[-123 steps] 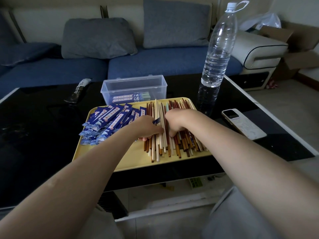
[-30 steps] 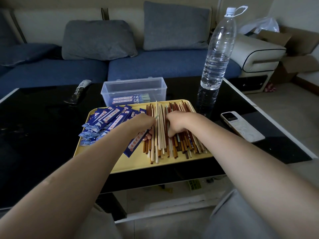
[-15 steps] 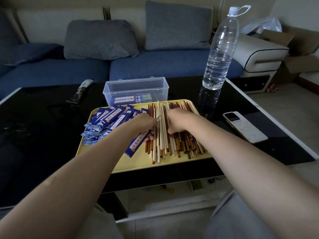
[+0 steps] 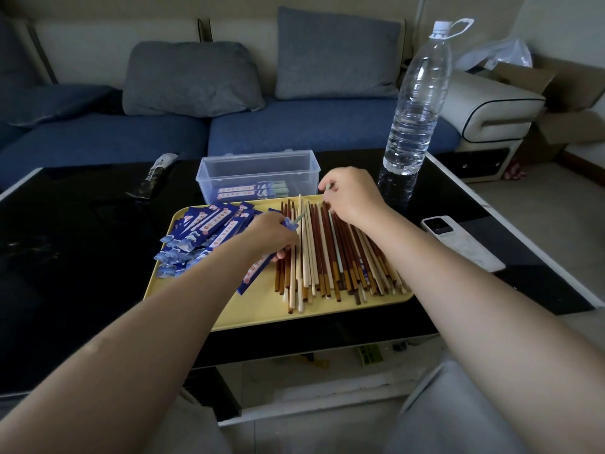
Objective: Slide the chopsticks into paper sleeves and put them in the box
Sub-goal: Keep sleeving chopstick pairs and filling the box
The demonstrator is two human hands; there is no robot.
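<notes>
And the right hand (image 4: 352,199) has slid away from mid-pile toward the top edge of the tray (image 4: 262,314), fingers now curled at the far tips of the loose chopsticks (image 4: 330,257), apparently pinching a pale green one. The left hand (image 4: 273,235) stays put at centre frame, gripping a blue paper sleeve (image 4: 253,273) that slants down-left, a green chopstick tip poking from its mouth. That looks like the point: sleeve held steady and angled so its partner can be fed in. Spare sleeves (image 4: 196,235) fan out on the tray's left. The clear box (image 4: 258,175) waits just above the tray, a few wrapped pairs lying inside. Watch the tall water bottle (image 4: 417,103), upper right, close beside that right hand's route to the box. A phone (image 4: 461,242) lies right of the tray, well clear.
</notes>
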